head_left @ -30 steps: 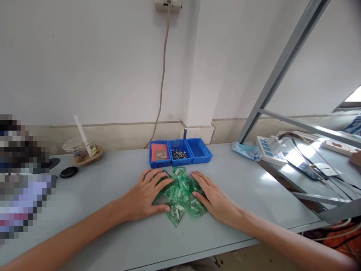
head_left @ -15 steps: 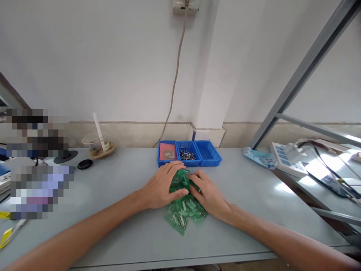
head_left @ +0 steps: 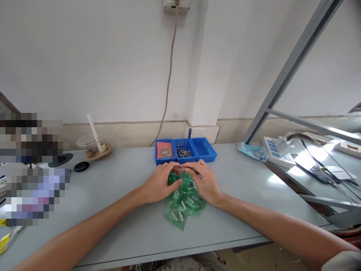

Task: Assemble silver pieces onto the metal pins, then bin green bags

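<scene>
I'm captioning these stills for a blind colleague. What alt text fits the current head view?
Two bare hands, left and right, cup a heap of green plastic bags holding small pale and metallic parts on a grey table. Behind stand three blue bins: the left bin holds something red, the middle bin metal pieces, the right bin nothing visible.

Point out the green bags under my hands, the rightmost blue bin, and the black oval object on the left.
Green bags (head_left: 187,198): head view, middle of the pile.
Rightmost blue bin (head_left: 203,148): head view, bare inner floor.
Black oval object (head_left: 81,166): head view, top surface.
</scene>
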`<state>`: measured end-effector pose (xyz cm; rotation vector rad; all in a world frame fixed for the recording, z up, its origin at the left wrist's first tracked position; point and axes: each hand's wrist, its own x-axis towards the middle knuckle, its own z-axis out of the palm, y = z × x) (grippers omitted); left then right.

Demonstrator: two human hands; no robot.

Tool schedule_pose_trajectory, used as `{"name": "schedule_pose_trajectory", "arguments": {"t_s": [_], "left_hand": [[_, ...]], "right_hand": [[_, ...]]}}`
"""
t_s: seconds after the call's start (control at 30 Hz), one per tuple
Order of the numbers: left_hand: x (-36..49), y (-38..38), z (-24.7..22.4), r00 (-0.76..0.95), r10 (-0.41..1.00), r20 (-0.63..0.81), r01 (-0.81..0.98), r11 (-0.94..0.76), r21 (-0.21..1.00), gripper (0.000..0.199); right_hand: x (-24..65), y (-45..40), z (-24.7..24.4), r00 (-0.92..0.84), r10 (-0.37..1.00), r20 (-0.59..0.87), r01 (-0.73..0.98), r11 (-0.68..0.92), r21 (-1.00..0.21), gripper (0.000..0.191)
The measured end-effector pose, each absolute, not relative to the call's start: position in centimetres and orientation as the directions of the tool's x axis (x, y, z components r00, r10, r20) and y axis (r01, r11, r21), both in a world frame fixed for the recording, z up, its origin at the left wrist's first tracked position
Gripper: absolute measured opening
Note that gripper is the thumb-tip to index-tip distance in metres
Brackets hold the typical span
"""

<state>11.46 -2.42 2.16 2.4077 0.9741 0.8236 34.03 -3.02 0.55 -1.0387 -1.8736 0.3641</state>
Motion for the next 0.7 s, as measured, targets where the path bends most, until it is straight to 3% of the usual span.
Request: {"name": "schedule_pose_trajectory", "arguments": {"t_s": [0.1,0.17,0.27,0.4,0.7], "left_hand": [[12.1,-2.1,1.8,0.562,0.753,0.342,0.477,-0.633,0.609,0.027],[12.4,-1.9,1.5,0.538,0.768,0.347,0.489,-0.620,0.614,0.025],[12.3,-1.7,1.0,0.484,0.788,0.380,0.488,-0.603,0.630,0.025],[11.5,-1.7,0.4,0.417,0.813,0.407,0.466,-0.575,0.672,0.026],[10.9,-1.9,0.2,0.422,0.822,0.383,0.498,-0.563,0.660,0.033]], "right_hand": [[33.6,-3.3,0.7,-0.161,0.845,0.510,0.318,0.534,-0.783,0.025],[33.5,-3.4,0.7,-0.170,0.863,0.476,0.253,0.505,-0.826,0.030],[33.4,-3.4,0.5,-0.172,0.859,0.482,0.276,0.511,-0.814,0.035],[33.5,-2.9,0.3,-0.180,0.872,0.455,0.352,0.489,-0.798,0.026],[33.7,-2.5,0.3,-0.307,0.878,0.368,0.371,0.466,-0.803,0.027]]}}
